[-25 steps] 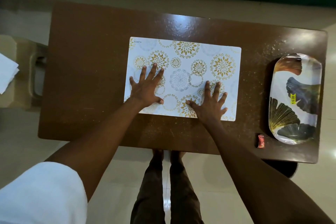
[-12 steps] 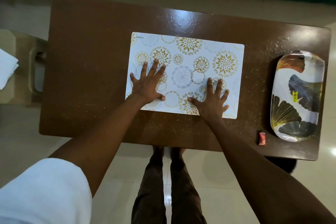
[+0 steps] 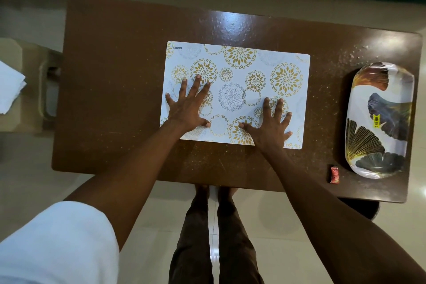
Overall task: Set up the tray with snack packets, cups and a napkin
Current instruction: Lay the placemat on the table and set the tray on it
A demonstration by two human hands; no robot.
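Left hand (image 3: pixel 187 108) lies flat on the placemat (image 3: pixel 235 71), near-left part. Fingers are straight and spread, thumb pointing inward. Grip apart, holding nothing.

Right hand (image 3: pixel 269 127) does the same on the near-right part, with the heel of the palm at the mat's near edge. Grip apart, fingers splayed and resting on the mat. Our thumbs point at each other with a gap between them.

Placemat: white with gold and grey round floral prints, "KUBER" at the far-left corner. It lies flat mid-worktop, slightly skewed to the worktop (image 3: pixel 115 76) edges.

Worktop: dark brown and glossy, with pale specks scattered across it, densest at the far right.

Tray (image 3: pixel 351 104): long with rounded ends, white with a gold and dark fan-leaf print and a yellow price sticker (image 3: pixel 376 121) mid-surface. It sits at the right end of the worktop, well apart from the mat, long axis running away from us.

Snack packet (image 3: pixel 334 174): small and red, on the worktop just beside the tray's near-left end. We see a thin gap, so it's not touching.

Napkin stack (image 3: pixel 10 90): white sheets that look like napkins, off the worktop on a beige stool (image 3: pixel 30 71) to the left, partly cut off by the frame edge.

White sleeve (image 3: pixel 57 242) on our left arm. Our legs (image 3: pixel 207 237) stand at the near worktop edge on the pale floor (image 3: pixel 265 226).
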